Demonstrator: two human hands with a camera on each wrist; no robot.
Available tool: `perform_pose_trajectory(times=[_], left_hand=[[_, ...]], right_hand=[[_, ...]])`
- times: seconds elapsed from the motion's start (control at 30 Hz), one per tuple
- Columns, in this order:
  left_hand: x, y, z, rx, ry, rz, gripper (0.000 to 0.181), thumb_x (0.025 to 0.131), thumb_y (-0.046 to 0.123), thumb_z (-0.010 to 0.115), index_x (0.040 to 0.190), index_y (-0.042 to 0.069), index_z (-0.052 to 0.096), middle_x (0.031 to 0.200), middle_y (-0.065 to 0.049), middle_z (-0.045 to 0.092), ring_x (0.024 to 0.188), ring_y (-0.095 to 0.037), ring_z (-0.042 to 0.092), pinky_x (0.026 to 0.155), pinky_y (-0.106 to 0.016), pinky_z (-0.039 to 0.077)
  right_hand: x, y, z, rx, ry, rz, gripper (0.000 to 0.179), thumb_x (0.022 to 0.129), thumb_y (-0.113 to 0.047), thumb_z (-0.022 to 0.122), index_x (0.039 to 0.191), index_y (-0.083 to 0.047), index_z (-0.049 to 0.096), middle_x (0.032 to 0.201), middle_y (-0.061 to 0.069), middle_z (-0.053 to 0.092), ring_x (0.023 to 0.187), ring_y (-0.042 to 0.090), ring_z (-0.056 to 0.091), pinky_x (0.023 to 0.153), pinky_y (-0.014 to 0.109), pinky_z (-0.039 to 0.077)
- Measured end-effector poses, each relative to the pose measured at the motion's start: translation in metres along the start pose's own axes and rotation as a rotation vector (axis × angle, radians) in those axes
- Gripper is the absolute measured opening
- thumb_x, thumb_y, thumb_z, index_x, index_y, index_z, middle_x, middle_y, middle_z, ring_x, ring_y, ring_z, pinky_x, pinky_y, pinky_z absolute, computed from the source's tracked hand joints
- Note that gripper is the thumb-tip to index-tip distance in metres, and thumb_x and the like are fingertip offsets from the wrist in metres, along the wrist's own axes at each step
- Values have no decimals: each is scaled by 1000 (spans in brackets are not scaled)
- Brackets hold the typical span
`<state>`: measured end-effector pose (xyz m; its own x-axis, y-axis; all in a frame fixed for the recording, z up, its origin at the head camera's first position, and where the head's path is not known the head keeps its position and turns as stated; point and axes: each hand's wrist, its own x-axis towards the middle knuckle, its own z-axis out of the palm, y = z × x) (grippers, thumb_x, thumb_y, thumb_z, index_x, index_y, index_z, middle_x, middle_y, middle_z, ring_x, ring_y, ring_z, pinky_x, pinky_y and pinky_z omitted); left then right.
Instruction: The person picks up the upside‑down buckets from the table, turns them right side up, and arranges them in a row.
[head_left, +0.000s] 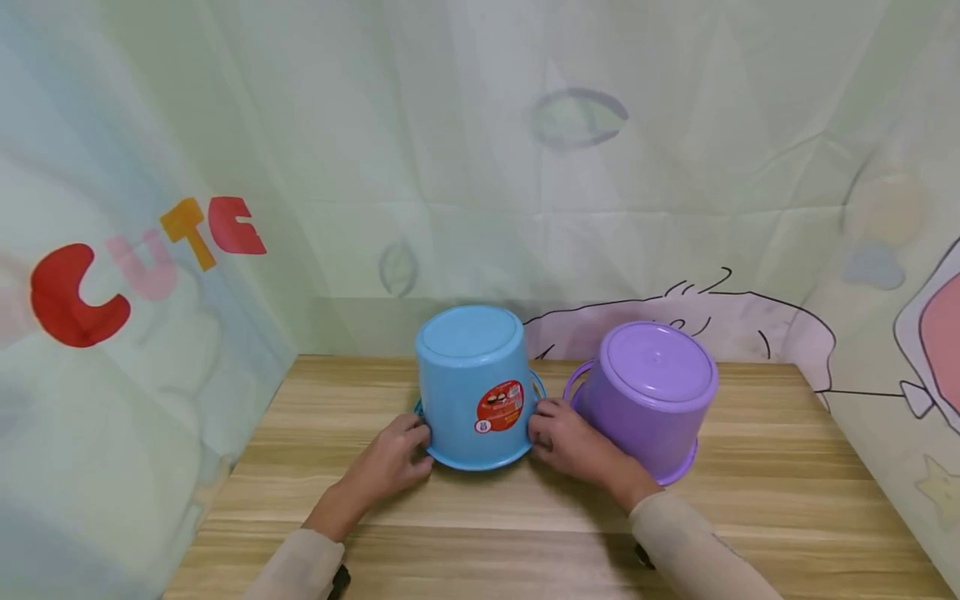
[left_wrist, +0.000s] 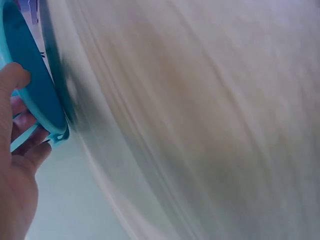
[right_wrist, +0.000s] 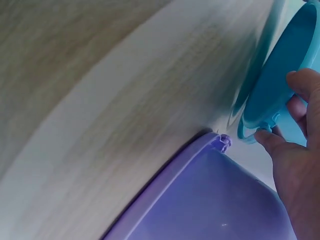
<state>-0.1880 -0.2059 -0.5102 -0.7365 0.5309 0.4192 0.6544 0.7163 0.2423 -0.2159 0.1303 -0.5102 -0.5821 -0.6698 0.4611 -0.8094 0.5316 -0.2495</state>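
A light blue bucket (head_left: 453, 392) is upside down near the back of the table, a red label (head_left: 500, 407) facing me. My left hand (head_left: 386, 458) grips its rim at the left. In the left wrist view the thumb (left_wrist: 15, 77) lies inside the rim and the other fingers outside. On the opposite side my right hand (head_left: 573, 442) holds the rim near the handle joint. Both wrist views look into the blue bucket's dark inside (right_wrist: 280, 70), with its rim raised off the tabletop. Just right of that hand stands an upside-down purple bucket (head_left: 637, 421).
The wood-grain table (head_left: 487, 550) ends at a pale printed curtain (head_left: 480, 167) behind and at both sides. A purple handle (head_left: 576, 377) sticks out leftward from the purple bucket, close to the blue one. My right forearm passes in front of the purple bucket.
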Motion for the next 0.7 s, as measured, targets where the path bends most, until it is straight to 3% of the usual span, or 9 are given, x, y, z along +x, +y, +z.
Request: perform_pose_trajectory(times=[0.2, 0.37, 0.57, 0.7], left_hand=[[1, 4, -2, -42, 42, -7, 28, 69, 5, 87, 79, 9, 61, 89, 1, 53, 88, -15, 50, 73, -31, 51], [-2, 6, -4, -85, 124, -4, 30, 66, 1, 88, 78, 10, 62, 92, 1, 59, 90, -15, 54, 75, -34, 55], [-4, 7, -2, -124, 192, -18, 33, 61, -4, 85, 77, 11, 60, 93, -2, 60, 93, -18, 56, 77, -37, 56], [-6, 10, -2, -151, 197, -54, 34, 60, -3, 84, 77, 12, 59, 95, -1, 59, 96, -18, 56, 79, -39, 56]], right_hand=[[-3, -2, -5, 12, -26, 47, 26, 74, -6, 81, 76, -17, 58, 88, -5, 54, 93, 19, 53, 81, 33, 48], [-4, -6, -11, 61, -49, 104, 24, 78, -7, 80, 80, -19, 59, 92, -6, 55, 95, 17, 54, 82, 33, 50], [-8, -10, -17, 98, -34, 131, 23, 77, -8, 82, 83, -18, 62, 99, -4, 60, 103, 21, 58, 89, 40, 53], [-11, -13, -21, 128, -47, 159, 23, 79, -8, 82, 85, -19, 64, 106, -2, 63, 111, 25, 60, 97, 45, 53]])
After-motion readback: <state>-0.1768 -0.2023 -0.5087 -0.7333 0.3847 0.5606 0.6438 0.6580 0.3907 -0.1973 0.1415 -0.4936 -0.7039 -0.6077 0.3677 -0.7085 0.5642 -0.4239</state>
